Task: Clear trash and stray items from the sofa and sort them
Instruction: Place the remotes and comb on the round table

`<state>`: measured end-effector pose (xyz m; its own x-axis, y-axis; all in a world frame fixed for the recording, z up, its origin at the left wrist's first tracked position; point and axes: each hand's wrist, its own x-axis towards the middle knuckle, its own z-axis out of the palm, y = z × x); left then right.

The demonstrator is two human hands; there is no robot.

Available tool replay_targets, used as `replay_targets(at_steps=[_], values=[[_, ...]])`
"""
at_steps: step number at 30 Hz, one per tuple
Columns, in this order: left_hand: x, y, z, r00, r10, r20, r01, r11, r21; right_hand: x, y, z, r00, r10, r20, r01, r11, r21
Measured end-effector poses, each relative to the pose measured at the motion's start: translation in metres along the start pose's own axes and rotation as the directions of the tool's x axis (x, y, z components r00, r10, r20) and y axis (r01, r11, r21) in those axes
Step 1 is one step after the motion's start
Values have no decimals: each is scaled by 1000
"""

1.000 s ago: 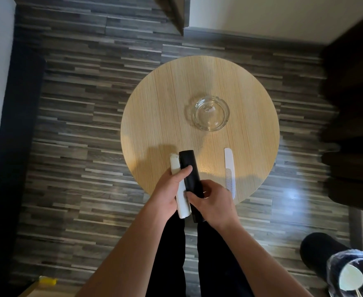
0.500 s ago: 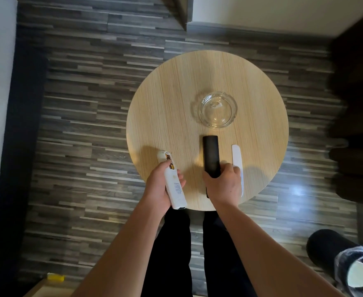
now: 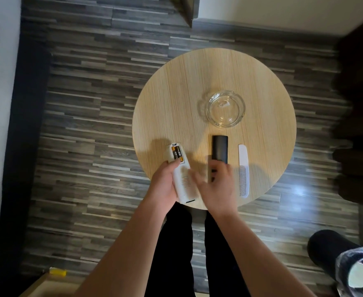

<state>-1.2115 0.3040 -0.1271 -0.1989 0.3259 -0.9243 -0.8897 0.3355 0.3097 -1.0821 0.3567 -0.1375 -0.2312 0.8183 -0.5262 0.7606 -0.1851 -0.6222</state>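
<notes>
My left hand grips a white remote over the near edge of the round wooden table; its battery bay is uncovered and two batteries show. A black remote lies flat on the table to the right of it. My right hand is blurred with motion, between the two remotes, fingers spread and holding nothing. A white comb lies to the right of the black remote.
A clear glass ashtray sits further back on the table. A black bin lined with a plastic bag stands on the floor at lower right. Dark furniture fills the right edge. A small yellow object lies at lower left.
My right hand laid the black remote on the table beside the comb, let go, and now swings left toward the white remote. My left hand still holds the white remote.
</notes>
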Motion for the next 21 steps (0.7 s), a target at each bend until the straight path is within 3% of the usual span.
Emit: replay_targets(at_steps=[3,10,14,17,21], values=[[3,3,-2,999,40,31,-42,998,57,-19,-13,12,976,-64,206,74,997,-40],[5,5,-8,991,34,133,-63,974,219,-3,-16,31,998,25,55,-15,985,-170],[7,2,-11,997,79,1,-76,963,260,5,-15,49,998,64,21,-59,982,-179],[5,-1,-5,978,190,-83,-143,907,396,2,-15,60,996,94,-3,-93,986,-140],[4,5,-5,963,238,-122,-156,869,469,-2,-14,69,992,107,-60,-115,982,-148]])
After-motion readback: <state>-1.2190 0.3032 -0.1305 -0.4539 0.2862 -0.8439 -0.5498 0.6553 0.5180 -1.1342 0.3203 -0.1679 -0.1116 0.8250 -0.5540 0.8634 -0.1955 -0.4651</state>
